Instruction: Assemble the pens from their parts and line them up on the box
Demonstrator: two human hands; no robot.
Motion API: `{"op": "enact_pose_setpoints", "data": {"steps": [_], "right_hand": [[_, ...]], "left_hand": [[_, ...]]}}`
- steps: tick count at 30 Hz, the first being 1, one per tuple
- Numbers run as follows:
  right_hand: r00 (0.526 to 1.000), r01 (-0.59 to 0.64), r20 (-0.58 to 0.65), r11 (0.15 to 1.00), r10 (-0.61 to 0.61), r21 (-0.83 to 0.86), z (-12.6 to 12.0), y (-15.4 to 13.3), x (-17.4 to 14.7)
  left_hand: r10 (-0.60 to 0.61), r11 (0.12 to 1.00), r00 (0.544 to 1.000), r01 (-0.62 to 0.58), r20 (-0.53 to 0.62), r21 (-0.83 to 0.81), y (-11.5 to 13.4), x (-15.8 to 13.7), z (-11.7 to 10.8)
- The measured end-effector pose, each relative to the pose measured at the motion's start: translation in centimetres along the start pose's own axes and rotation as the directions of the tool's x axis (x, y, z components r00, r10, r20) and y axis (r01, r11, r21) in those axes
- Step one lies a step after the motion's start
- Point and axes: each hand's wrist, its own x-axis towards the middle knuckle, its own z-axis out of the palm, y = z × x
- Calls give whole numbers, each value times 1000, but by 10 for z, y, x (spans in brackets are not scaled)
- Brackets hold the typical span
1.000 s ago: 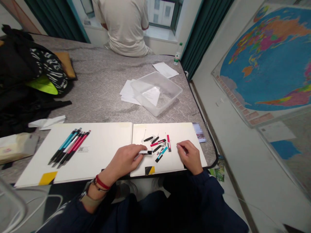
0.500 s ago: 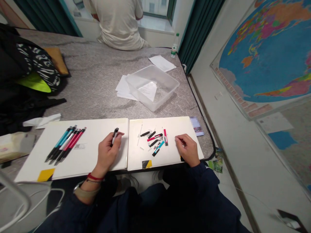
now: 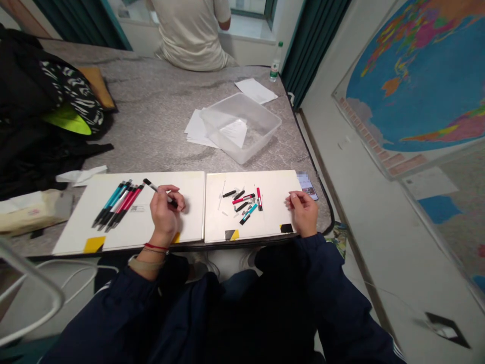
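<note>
My left hand (image 3: 163, 215) is closed round a pen (image 3: 150, 184), whose black end points up and left; its lower part is partly hidden by the fingers. It hovers over the left white board (image 3: 185, 183). Close by on that board lies a slanted row of several pens (image 3: 120, 202), blue, white and red with black grips. My right hand (image 3: 305, 215) is at the right edge of the right white board (image 3: 275, 183), fingers curled in a pinch; anything in them is too small to make out. Between the hands lie loose pen parts (image 3: 248, 214): red, blue and black barrels, small clear pieces and a thin refill (image 3: 222, 195).
Behind the boards stands a clear plastic bin (image 3: 242, 151) beside papers (image 3: 195, 129). A phone (image 3: 308, 187) lies at the right table edge. A backpack (image 3: 22, 96) and tissue pack (image 3: 34, 212) are on the left. Beyond the bottle (image 3: 275, 68), a person sits at the far edge.
My left hand has turned, so the pen now tilts up and left instead of standing nearly upright. My right hand stays pinched near the board's right edge. The whole view has shifted a little.
</note>
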Motion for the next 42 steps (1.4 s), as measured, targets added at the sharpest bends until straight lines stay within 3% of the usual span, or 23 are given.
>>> {"op": "enact_pose_setpoints", "data": {"steps": [10,19,27,42], "right_hand": [[998,1,63,1000,0,-25,3,0,7],[1000,15,-7,997,-16,-80,10,2,7],[999,25,32,990,-21,-142,11,-6,4],[997,40,65,994,-34,-105,8,-3,1]], "left_hand": [[-51,998,998,49,-27,-47,-4,9,-2],[-112,992,993,113,40,-48,-2,4,-2],[-50,998,994,47,101,34,3,-7,2],[-63,993,981,44,181,105,1,-11,4]]}}
